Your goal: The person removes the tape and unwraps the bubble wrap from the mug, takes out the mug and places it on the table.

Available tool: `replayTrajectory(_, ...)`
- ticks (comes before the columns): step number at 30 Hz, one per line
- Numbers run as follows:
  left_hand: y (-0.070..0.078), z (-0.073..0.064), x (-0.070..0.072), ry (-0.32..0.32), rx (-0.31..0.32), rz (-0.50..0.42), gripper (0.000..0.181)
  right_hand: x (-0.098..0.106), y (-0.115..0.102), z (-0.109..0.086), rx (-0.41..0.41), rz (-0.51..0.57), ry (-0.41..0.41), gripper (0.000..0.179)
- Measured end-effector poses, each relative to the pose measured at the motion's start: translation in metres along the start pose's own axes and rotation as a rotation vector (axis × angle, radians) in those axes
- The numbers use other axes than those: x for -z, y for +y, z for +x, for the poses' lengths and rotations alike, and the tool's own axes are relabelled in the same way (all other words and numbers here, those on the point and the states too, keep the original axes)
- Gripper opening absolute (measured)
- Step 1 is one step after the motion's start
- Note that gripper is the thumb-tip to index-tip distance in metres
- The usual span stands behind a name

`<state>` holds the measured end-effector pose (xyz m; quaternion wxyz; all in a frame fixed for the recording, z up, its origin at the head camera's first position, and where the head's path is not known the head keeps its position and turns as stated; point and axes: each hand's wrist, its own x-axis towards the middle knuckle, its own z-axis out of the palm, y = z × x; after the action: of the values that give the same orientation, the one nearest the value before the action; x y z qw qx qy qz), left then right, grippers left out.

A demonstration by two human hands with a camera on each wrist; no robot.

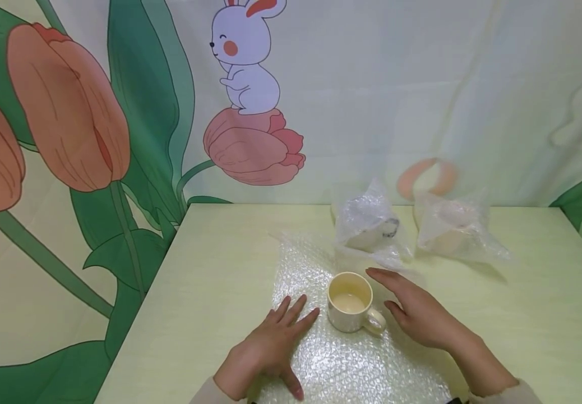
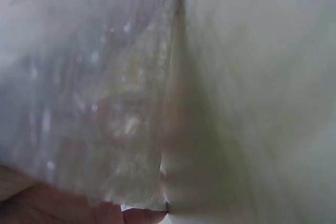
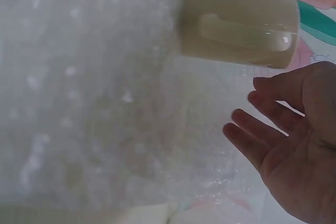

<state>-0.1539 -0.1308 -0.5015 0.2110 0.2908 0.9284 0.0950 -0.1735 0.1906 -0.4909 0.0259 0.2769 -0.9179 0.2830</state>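
A cream mug (image 1: pixel 350 306) stands upright on a sheet of bubble wrap (image 1: pixel 356 367), its handle turned toward the right and front. My left hand (image 1: pixel 277 341) lies with spread fingers over the left edge of the sheet, just left of the mug. In the left wrist view, the wrap (image 2: pixel 100 98) fills the left half, with fingertips (image 2: pixel 144 216) showing under its edge. To the right of the mug is my right hand (image 1: pixel 419 311), holding nothing, fingers extended and thumb apart. The right wrist view shows its fingers (image 3: pixel 262 124) close to the mug (image 3: pixel 239 22) without gripping it.
Two bundles in clear bubble wrap sit at the table's back: one behind the mug (image 1: pixel 369 227), holding a pale object with a dark mark, and another farther right (image 1: pixel 455 230). A printed cloth (image 1: pixel 372 101) hangs behind the pale table (image 1: pixel 210 269).
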Motion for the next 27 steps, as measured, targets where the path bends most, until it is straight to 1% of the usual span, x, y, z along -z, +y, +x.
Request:
replayTrajectory(6, 0.000, 0.000, 0.000, 0.005, -0.002, 0.011, 0.151, -0.009, 0.014, 0.004, -0.054, -0.038, -0.054, 0.078)
replayTrajectory(12, 0.001, 0.001, 0.000, -0.001, 0.013, 0.010, 0.151, -0.015, 0.023, 0.006, -0.082, -0.156, -0.065, 0.098)
replayTrajectory(14, 0.001, 0.001, 0.000, -0.003, 0.015, 0.010, 0.152, -0.016, 0.025, 0.006, -0.102, -0.173, -0.074, 0.102)
replayTrajectory(21, 0.001, 0.001, 0.000, 0.000, 0.018, 0.018, 0.152, -0.018, 0.033, 0.012, -0.178, -0.165, -0.096, 0.115)
replayTrajectory(27, 0.001, 0.001, -0.001, -0.001, 0.013, 0.018, 0.152, -0.014, 0.037, 0.019, -0.223, -0.142, -0.136, 0.124)
